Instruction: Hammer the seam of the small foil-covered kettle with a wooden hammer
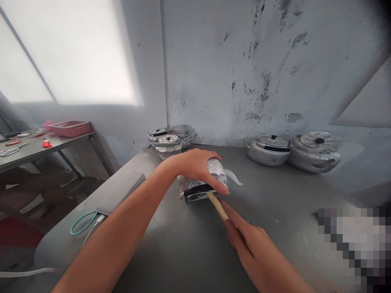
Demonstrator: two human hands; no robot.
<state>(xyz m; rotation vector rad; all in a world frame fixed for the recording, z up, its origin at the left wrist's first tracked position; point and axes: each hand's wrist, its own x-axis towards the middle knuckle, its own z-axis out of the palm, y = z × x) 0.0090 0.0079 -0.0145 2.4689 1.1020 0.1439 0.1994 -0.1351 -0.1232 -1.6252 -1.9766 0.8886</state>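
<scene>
My left hand point(200, 165) is wrapped over a small silver metal kettle point(216, 167) in the middle of the table. The kettle lies tipped over, its black handle grip point(200, 190) towards me, and a pale curved spout point(233, 178) sticks out on the right. Below it, my right hand point(244, 232) is closed around a wooden stick point(217, 206). The stick's far end meets the kettle's near lower side, under my left thumb. Whether it goes inside or only touches the rim, I cannot tell.
Several silver lidded pots point(168, 144) stand at the table's back left; two more, one pot point(270, 150) and a wider one point(316, 152), stand back right. A grey flat device point(122, 191) with cables lies left. A side table holds a red basket point(71, 128). One area right is pixelated.
</scene>
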